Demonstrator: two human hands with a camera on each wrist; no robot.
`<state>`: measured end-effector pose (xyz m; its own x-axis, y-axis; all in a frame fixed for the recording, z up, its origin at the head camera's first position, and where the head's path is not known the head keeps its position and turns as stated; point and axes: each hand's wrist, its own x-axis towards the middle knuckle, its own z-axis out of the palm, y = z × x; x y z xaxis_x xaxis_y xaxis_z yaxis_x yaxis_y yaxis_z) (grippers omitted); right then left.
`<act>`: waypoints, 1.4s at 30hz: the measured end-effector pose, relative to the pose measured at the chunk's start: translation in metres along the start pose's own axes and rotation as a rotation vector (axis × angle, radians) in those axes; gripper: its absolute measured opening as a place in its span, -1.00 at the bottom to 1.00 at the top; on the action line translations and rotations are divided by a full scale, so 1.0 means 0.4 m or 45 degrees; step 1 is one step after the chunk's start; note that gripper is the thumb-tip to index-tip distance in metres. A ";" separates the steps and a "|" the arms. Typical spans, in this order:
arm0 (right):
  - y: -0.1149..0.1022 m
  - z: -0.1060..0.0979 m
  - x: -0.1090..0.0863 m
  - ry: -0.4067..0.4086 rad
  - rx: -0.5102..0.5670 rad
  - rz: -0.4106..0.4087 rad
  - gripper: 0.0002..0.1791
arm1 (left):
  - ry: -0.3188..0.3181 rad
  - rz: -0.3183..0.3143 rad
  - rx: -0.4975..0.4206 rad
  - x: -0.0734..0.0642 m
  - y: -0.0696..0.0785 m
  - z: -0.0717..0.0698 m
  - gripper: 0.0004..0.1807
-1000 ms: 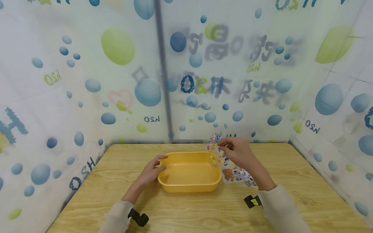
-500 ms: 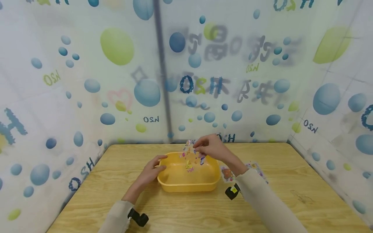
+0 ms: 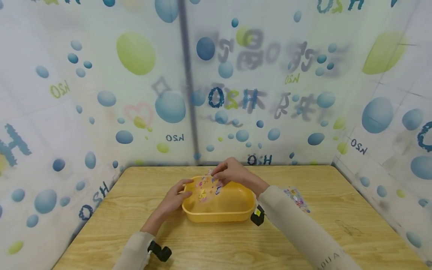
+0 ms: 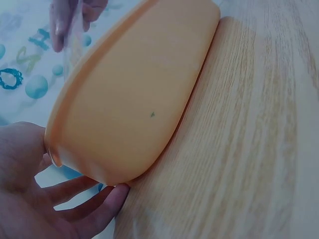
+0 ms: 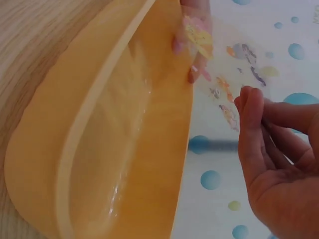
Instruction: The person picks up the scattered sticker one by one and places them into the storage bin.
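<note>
A yellow plastic basin (image 3: 219, 217) sits on the wooden table in the head view. My left hand (image 3: 173, 197) grips its left end, and in the left wrist view the fingers lie along the outside with the thumb at the rim. Over the basin's left half, my right hand (image 3: 233, 173) pinches a clear sheet of colourful stickers (image 3: 202, 195) by its upper part. The right wrist view shows thumb and fingertips together at the edge of the sticker sheet, which hangs see-through beside the basin wall (image 5: 79, 149).
Another sheet of stickers (image 3: 298, 199) lies on the table (image 3: 216, 245) right of the basin, partly behind the right sleeve (image 3: 287, 219). A curtain (image 3: 216, 146) printed with bubbles hangs behind the table and at both sides.
My right hand has carried the clear sticker sheet leftward, from the basin's right end to over its left half. My left hand has stayed on the basin.
</note>
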<state>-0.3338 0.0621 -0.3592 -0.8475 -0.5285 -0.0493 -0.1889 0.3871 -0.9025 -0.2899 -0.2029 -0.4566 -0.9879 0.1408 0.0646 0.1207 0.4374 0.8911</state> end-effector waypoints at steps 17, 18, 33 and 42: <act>-0.014 0.014 0.024 -0.105 -0.212 0.269 -0.82 | -0.001 -0.006 -0.019 0.000 -0.010 -0.008 -0.49; -0.016 0.015 0.024 -0.111 -0.230 0.277 -0.82 | 0.006 -0.012 -0.018 0.000 -0.010 -0.009 -0.49; 0.013 0.011 0.033 -0.105 -0.411 0.525 -0.96 | 0.018 -0.029 0.008 0.011 -0.007 0.003 -0.51; 0.035 0.018 0.050 -0.118 -0.539 0.565 -0.95 | 0.005 0.026 0.012 0.006 -0.004 0.001 -0.51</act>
<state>-0.3496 0.0514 -0.3759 -0.8476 -0.3043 -0.4348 -0.0249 0.8412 -0.5401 -0.2926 -0.2029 -0.4581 -0.9856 0.1464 0.0841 0.1413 0.4426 0.8855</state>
